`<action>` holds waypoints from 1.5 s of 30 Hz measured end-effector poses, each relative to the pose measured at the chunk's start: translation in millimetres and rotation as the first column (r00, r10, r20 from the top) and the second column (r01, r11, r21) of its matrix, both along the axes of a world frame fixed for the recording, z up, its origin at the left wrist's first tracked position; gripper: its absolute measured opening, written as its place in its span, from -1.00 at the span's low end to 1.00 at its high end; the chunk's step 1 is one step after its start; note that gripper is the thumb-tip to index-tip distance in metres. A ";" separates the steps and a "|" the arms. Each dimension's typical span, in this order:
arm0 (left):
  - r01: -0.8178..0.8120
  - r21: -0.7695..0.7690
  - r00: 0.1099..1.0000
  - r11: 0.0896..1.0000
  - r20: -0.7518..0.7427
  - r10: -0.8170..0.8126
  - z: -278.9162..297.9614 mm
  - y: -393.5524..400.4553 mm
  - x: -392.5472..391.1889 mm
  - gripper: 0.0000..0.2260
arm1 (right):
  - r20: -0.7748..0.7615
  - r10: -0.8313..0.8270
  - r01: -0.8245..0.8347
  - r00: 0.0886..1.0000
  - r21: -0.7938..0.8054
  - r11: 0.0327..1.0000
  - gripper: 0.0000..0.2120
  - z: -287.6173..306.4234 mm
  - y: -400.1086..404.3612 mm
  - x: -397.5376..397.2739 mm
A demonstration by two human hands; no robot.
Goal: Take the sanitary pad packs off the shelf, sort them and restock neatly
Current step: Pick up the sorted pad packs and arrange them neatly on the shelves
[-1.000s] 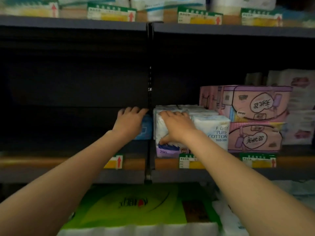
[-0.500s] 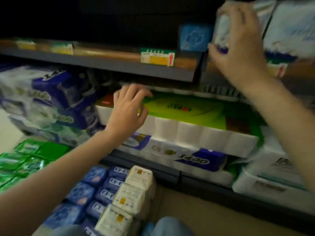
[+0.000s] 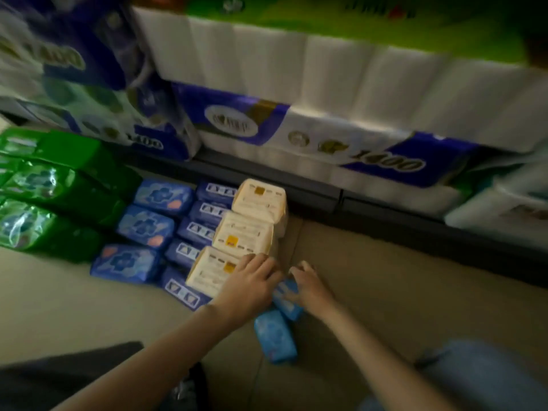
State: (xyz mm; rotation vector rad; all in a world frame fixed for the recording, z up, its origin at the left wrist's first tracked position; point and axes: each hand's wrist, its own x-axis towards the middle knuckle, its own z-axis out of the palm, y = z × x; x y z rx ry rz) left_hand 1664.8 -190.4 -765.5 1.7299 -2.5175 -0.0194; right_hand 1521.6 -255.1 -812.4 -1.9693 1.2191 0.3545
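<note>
Blue packs (image 3: 277, 338) on floor (image 3: 59, 307), both hands' fingers (image 3: 261, 262) pressing one, cream packs (image 3: 252, 221) touching left hand (image 3: 249, 287).

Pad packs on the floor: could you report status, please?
Both hands, left and right, setting light blue pack down beside cream packs. Nothing in the way.

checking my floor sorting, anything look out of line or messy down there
Mostly tidy: green packs, blue packs and cream packs lie in rows. The odd ones are two light blue packs lying loose and tilted beside the cream row, by the left hand and right hand.
</note>
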 end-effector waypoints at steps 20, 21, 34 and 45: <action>0.079 0.670 0.898 0.738 0.274 -0.344 -116.5 7.7 -55.3 -0.38 | -0.174 -0.022 0.008 0.984 -0.080 0.997 -0.38 -87.5 -26.2 -29.6; 0.065 0.668 0.900 0.742 0.282 -0.332 -118.3 3.6 -59.0 -0.39 | -0.161 -0.054 0.048 0.985 -0.043 0.998 -0.39 -86.6 -30.7 -29.7; 0.254 0.791 0.958 0.557 -0.283 -0.034 50.5 -90.8 -42.0 -0.45 | 0.043 -0.060 0.055 0.997 0.107 0.993 -0.81 116.7 -125.3 -87.8; 0.399 0.518 0.658 0.757 -0.737 0.157 332.7 -151.1 62.1 -0.57 | 0.474 0.168 0.132 0.864 -0.535 0.835 -0.65 402.7 -137.8 -50.3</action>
